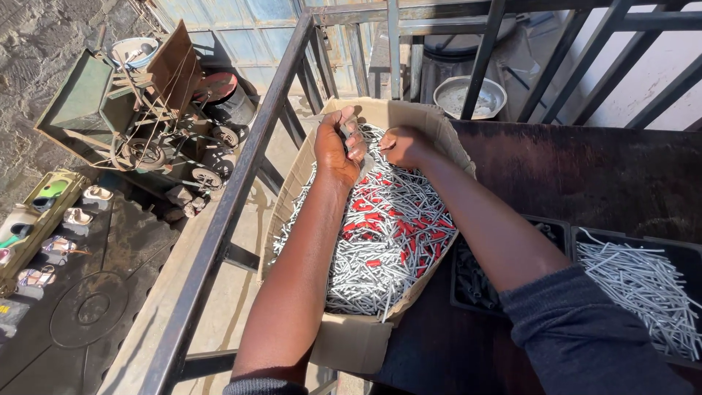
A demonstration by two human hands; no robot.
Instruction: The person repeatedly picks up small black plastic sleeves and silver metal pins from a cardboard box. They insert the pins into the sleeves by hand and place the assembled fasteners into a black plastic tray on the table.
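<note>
Junk everywhere on the left side of my feed, so I'll go across in order. Far left on the ground there's a long tray with odd bits in it, a few sandals lined up just beside it, and a round manhole cover nearer to me. Behind those sits a green metal cart with small wheels and belts, and a bowl at the far end of it. A dark steel railing runs diagonally between all that and the work area.

Right of the railing is the cardboard box, sitting partly on a dark table. It's packed with silver metal pins, with red pieces mixed through the middle.

Left hand is up over the far end of the box, fingers curled around a small bunch of the pins. Right hand is just beside it, fingers bent down into the pile at the far edge, but I can't tell from here whether it's actually pinching anything or only touching the heap.

Further right on the table, a black tray holds dark parts, and next to it another black tray holds loose silver rods. Far back behind the bars there's a metal basin.
</note>
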